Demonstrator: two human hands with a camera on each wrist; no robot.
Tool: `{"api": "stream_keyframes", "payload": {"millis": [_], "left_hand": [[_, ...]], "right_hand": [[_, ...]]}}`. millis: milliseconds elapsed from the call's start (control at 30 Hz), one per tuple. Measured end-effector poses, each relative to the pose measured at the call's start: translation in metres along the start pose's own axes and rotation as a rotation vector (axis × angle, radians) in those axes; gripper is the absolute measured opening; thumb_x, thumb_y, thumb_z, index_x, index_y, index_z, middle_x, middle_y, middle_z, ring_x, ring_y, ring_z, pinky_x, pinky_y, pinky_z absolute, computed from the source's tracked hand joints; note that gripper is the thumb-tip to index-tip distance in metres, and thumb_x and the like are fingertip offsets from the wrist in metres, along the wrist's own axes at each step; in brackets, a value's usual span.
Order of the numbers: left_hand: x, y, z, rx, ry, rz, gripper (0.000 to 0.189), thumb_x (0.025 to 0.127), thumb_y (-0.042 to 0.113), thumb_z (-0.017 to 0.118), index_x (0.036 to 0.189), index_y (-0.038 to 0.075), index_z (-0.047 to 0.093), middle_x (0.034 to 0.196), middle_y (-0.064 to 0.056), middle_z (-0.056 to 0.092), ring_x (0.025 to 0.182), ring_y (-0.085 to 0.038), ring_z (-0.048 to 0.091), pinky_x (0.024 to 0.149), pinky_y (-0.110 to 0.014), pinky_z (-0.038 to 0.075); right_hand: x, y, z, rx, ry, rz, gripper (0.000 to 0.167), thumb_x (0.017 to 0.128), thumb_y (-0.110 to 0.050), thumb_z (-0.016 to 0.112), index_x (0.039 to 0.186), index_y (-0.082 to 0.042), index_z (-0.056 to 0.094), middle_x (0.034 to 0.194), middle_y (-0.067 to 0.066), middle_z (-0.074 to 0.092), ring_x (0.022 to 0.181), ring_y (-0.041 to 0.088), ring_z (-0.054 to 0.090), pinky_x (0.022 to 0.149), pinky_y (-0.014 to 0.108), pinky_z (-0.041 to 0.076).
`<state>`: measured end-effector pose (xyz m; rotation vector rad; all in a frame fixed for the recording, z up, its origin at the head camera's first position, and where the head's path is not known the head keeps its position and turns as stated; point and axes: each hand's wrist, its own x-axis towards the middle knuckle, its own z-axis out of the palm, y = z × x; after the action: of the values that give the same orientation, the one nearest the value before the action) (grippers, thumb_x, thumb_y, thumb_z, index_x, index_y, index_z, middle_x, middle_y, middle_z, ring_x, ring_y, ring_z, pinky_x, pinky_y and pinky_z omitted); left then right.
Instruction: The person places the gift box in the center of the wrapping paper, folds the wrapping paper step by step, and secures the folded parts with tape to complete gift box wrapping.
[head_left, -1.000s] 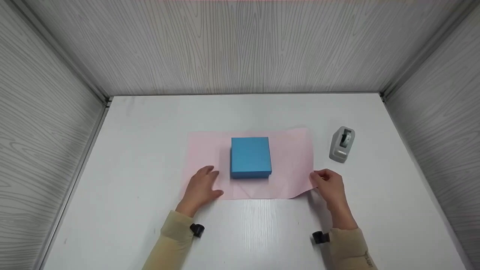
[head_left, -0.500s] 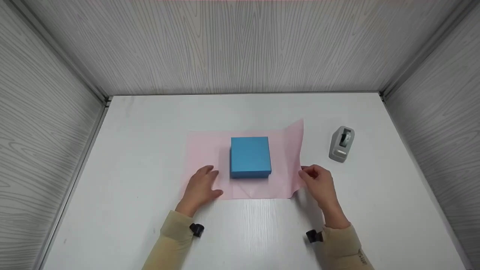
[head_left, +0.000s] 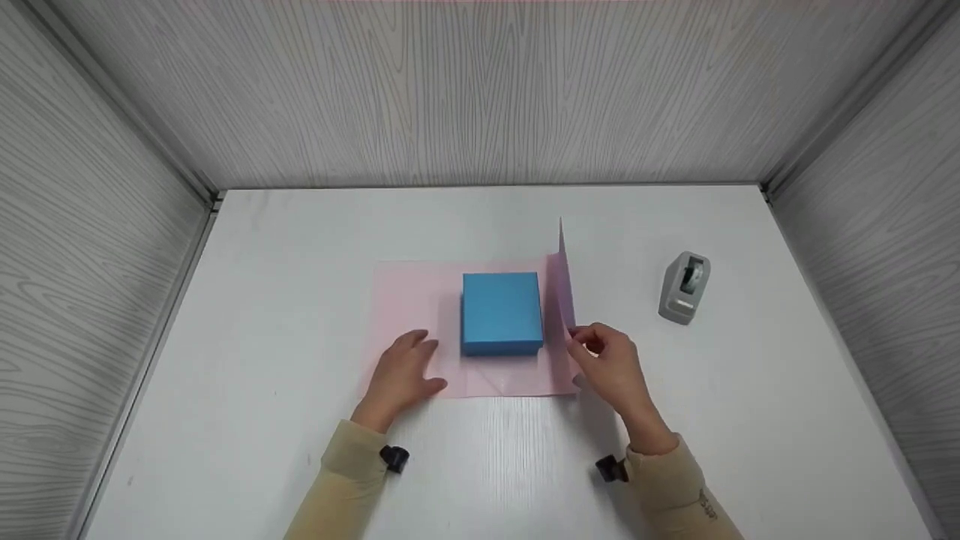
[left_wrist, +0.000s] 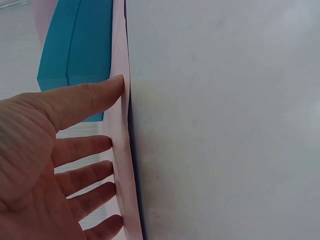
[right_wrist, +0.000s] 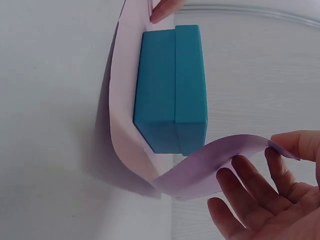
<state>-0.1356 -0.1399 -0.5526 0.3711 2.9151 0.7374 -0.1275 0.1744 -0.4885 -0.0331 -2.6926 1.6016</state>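
Note:
A blue lidded box (head_left: 501, 311) sits on a sheet of pink paper (head_left: 409, 296) in the middle of the table. My right hand (head_left: 611, 367) pinches the paper's right edge between thumb and forefinger, and that side stands up almost vertically beside the box. In the right wrist view the lifted paper (right_wrist: 215, 162) curves up from the table, its raised part looking purplish, with the other fingers behind it. My left hand (head_left: 401, 375) rests on the paper to the left of the box, fingers spread, fingertips pressing the sheet; the left wrist view shows the thumb near its front edge.
A grey tape dispenser (head_left: 684, 288) with a roll in it stands to the right on the white table (head_left: 285, 315). Wood-grain panels (head_left: 480, 97) enclose the table at the back and both sides.
My right hand has moved left and slightly up, bringing the paper's right edge from near the table to upright by the box. The left hand and the box have stayed put.

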Motion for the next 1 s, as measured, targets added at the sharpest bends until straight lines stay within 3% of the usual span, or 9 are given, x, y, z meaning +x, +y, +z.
{"api": "stream_keyframes", "payload": {"millis": [100,267,400,633,767,1000], "left_hand": [[0.000,0.000,0.000,0.000,-0.004,-0.005,0.061,0.079,0.023,0.082,0.131,-0.001,0.060,0.141,-0.019,0.049,0.133,-0.034,0.042,0.108,-0.048,0.034],[0.000,0.001,-0.001,0.008,-0.012,-0.011,0.061,0.080,0.024,0.082,0.132,0.000,0.059,0.141,-0.018,0.049,0.133,-0.033,0.041,0.109,-0.048,0.033],[0.000,0.000,-0.001,0.002,-0.007,-0.004,0.062,0.079,0.025,0.082,0.131,-0.001,0.060,0.141,-0.018,0.049,0.134,-0.034,0.041,0.108,-0.050,0.034],[0.001,-0.001,-0.005,-0.015,-0.016,0.000,0.061,0.080,0.025,0.081,0.130,-0.001,0.060,0.140,-0.018,0.050,0.134,-0.033,0.041,0.108,-0.050,0.033],[0.004,0.001,-0.008,-0.042,-0.041,-0.031,0.060,0.082,0.027,0.078,0.132,-0.001,0.059,0.140,-0.018,0.050,0.133,-0.034,0.041,0.109,-0.050,0.033],[0.010,0.005,-0.014,-0.062,-0.054,-0.076,0.058,0.087,0.030,0.073,0.134,-0.001,0.058,0.137,-0.020,0.053,0.129,-0.035,0.046,0.108,-0.050,0.033]], "right_hand": [[0.000,-0.005,0.006,0.026,-0.022,-0.012,0.009,0.091,-0.010,0.067,0.083,-0.006,0.065,0.109,0.009,0.070,0.095,0.024,0.063,0.079,0.040,0.055],[-0.001,-0.013,0.020,0.085,-0.064,-0.016,0.010,0.092,-0.011,0.066,0.084,-0.007,0.064,0.111,0.008,0.069,0.096,0.025,0.063,0.055,0.036,0.057],[-0.001,-0.020,0.031,0.086,-0.077,-0.072,0.012,0.092,-0.010,0.067,0.082,-0.007,0.063,0.110,0.010,0.069,0.095,0.024,0.065,0.052,0.035,0.057],[0.002,-0.028,0.049,0.006,-0.117,-0.194,0.010,0.091,-0.006,0.066,0.082,-0.007,0.064,0.110,0.013,0.069,0.069,0.016,0.064,0.050,0.027,0.054],[0.005,-0.030,0.056,-0.042,-0.139,-0.244,0.008,0.091,-0.005,0.065,0.082,-0.006,0.064,0.111,0.015,0.069,0.069,0.014,0.064,0.052,0.025,0.054],[0.008,-0.033,0.064,-0.172,-0.205,-0.256,0.004,0.091,-0.008,0.066,0.091,-0.005,0.067,0.103,0.011,0.069,0.081,0.016,0.062,0.070,0.030,0.055]]}}
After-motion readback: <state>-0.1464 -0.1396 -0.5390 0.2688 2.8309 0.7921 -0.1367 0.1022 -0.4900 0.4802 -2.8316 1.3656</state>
